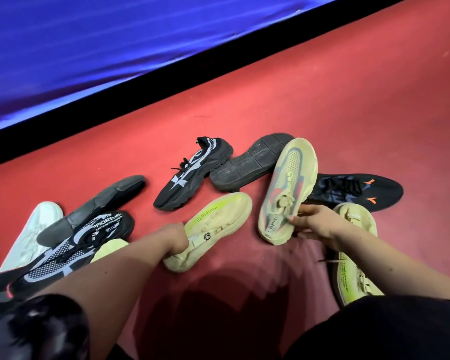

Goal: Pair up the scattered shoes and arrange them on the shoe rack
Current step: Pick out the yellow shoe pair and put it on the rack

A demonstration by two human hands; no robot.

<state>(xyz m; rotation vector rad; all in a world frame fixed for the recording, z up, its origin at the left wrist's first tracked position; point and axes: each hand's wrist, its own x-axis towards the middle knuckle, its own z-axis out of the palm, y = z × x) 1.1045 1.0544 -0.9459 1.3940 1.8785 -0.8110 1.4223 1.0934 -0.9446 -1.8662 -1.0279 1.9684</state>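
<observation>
Several shoes lie scattered on the red floor. My left hand grips the opening of a pale yellow-green sneaker at centre. My right hand pinches the collar of a second pale yellow sneaker with grey and red mesh, which is tilted up. A third yellow sneaker lies under my right forearm. A black-and-white sneaker lies behind, and its match is at the left. No shoe rack is in view.
An upturned dark grey sole and a black shoe with orange marks lie at the back right. Another dark sole and a white sneaker are at the left. A blue wall with black base runs behind.
</observation>
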